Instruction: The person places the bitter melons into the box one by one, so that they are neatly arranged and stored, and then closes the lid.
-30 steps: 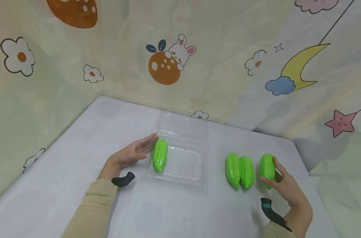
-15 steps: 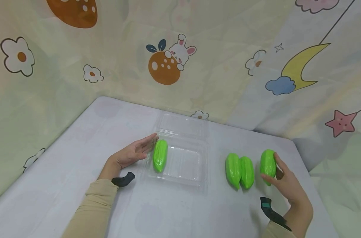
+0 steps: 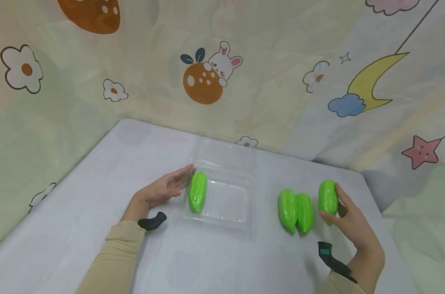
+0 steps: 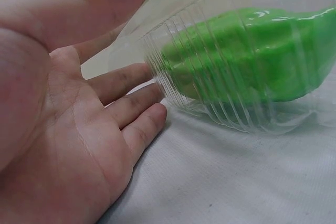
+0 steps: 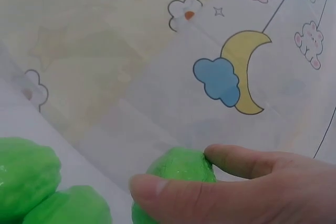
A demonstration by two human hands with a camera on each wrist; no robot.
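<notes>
Right hand [image 3: 354,228]: pinching the held vegetable [image 3: 327,197], a green one, between thumb and fingers. The vegetable seems clear of the tabletop [image 3: 273,261], though its underside is hidden in the right wrist view. Two more lie side by side just to its left, the left vegetable [image 3: 287,210] touching the right vegetable [image 3: 305,213]. Left hand [image 3: 164,189]: fingers extended, fingertips at the left wall of the clear box [image 3: 227,202], gripping nothing. The boxed vegetable [image 3: 198,192] lies lengthwise along that wall; the lid [image 3: 224,155] lies folded back behind.

Judgement on technique: the step in hand appears to be a lift. The surface looks glossy, so the pinch should stay across the middle of the body, firm enough to prevent slipping or swinging. Any travel leftward needs enough height to pass over the touching pair without nudging it. Left fingertips serve best as a light stop; the wall looks thin, and hard pressure could slide or buckle it.
</notes>
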